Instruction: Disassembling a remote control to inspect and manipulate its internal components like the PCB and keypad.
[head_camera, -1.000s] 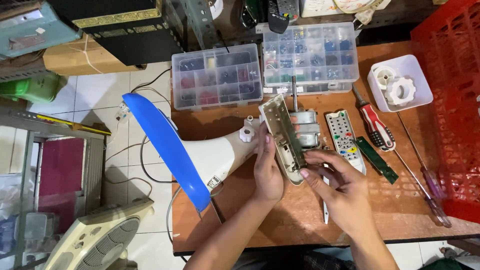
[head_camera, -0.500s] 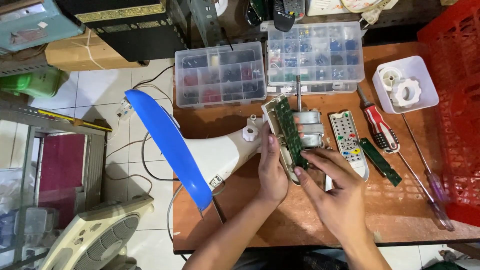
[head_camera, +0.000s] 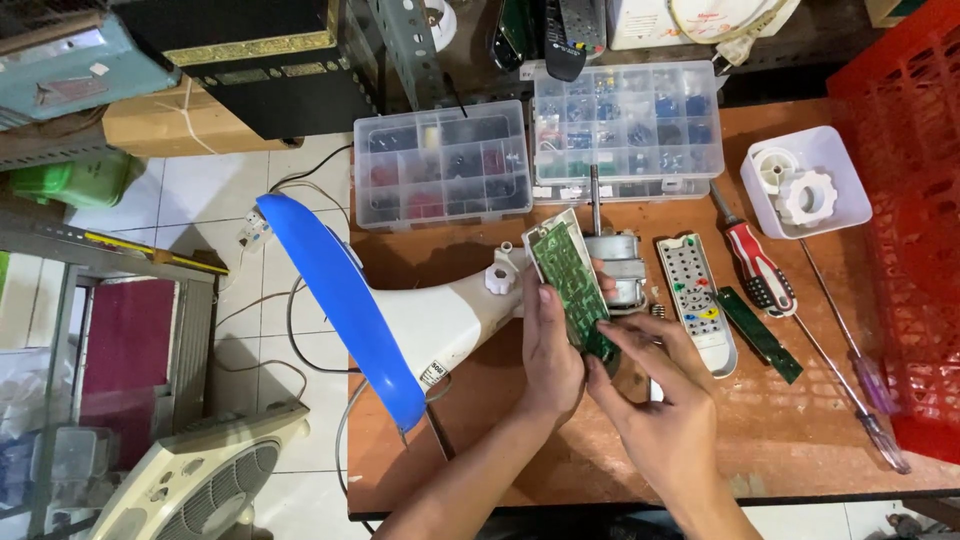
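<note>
Hands working a green circuit board (head_camera: 572, 290) over the brown worktop (head_camera: 800, 430).
Item list, left to right: white fan grille (head_camera: 195, 490) is lying on the floor; blue fan base (head_camera: 335, 300) with its white neck is resting across the worktop edge; two clear parts boxes (head_camera: 445, 165) are sitting at the back. Left hand (head_camera: 550, 350) is gripping the circuit board, tilted in its white casing, just before the fan motor (head_camera: 615, 265). Right hand (head_camera: 655, 405) is pinching the board's lower end with its fingertips. White remote casing (head_camera: 697, 300), red-handled screwdriver (head_camera: 755, 262), white tray (head_camera: 805, 185) and red crate (head_camera: 915, 220) are lying to the right.
</note>
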